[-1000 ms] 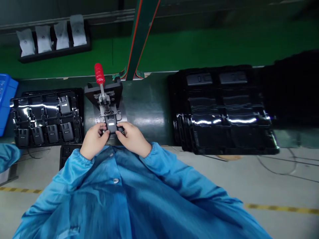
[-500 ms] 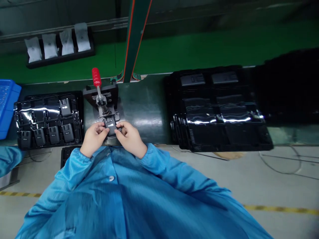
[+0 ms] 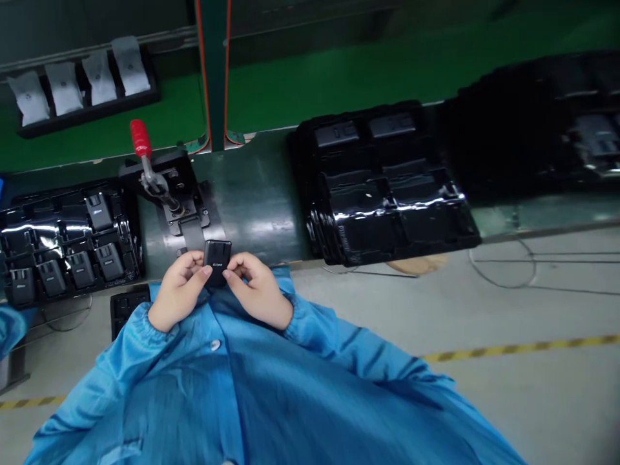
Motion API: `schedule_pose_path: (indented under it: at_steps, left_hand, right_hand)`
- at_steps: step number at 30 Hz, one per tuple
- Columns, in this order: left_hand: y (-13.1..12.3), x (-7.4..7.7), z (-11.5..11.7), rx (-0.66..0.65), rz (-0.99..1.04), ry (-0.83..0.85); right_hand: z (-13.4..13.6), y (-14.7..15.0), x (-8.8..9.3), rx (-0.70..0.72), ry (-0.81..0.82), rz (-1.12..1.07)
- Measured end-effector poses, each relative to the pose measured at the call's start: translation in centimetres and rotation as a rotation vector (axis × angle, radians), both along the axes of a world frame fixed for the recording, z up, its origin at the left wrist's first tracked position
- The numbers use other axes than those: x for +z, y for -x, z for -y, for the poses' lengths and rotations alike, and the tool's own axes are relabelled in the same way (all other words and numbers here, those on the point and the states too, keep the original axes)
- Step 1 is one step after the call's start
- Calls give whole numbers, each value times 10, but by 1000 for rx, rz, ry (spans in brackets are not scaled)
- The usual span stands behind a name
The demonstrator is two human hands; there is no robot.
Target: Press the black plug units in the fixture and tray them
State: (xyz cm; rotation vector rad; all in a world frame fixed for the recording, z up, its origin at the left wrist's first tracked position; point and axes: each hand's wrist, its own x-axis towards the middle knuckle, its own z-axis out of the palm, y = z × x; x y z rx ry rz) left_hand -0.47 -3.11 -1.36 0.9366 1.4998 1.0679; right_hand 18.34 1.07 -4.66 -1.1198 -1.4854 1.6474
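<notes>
A small black plastic device (image 3: 217,257) with white lettering is held upright between both hands, in front of my chest. My left hand (image 3: 181,289) pinches its left edge with thumb and fingers. On the opposite edge, my right hand (image 3: 259,289) grips it the same way. Just beyond them stands a toggle clamp fixture (image 3: 172,200) with a red handle (image 3: 140,137), which points up. The device is apart from the fixture, on the near side of it.
On the left, a black tray (image 3: 62,226) holds several similar devices. Stacked black trays (image 3: 358,187) with dark flat parts lie to the right. Behind, a black holder (image 3: 92,119) carries several white packets. A green post (image 3: 213,77) rises behind the bench. A blue sleeve (image 3: 12,329) shows at far left.
Both hands have lifted the device off the fixture and drawn it toward my body. The whole view has shifted and tilted, with the bench things moving left in the picture.
</notes>
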Motion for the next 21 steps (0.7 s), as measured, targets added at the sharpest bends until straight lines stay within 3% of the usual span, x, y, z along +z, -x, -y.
schedule_pose_path:
  at_steps: [7,15,18,21]
  left_hand:
    - [-18,0,-12,-104,-8,-12]
    - [-63,-4,-30,-365,34,-13]
    - [-76,-1,-36,-516,-21,-60]
    - [-81,4,-38,-751,-131,-137]
  right_hand:
    - [-11,-27,9,-96,-21,-120]
    - [-28,-90,22,-31,-88,-12]
    - [-35,-122,28,-162,-104,-44]
    - [-56,-160,41,-409,-164,-38]
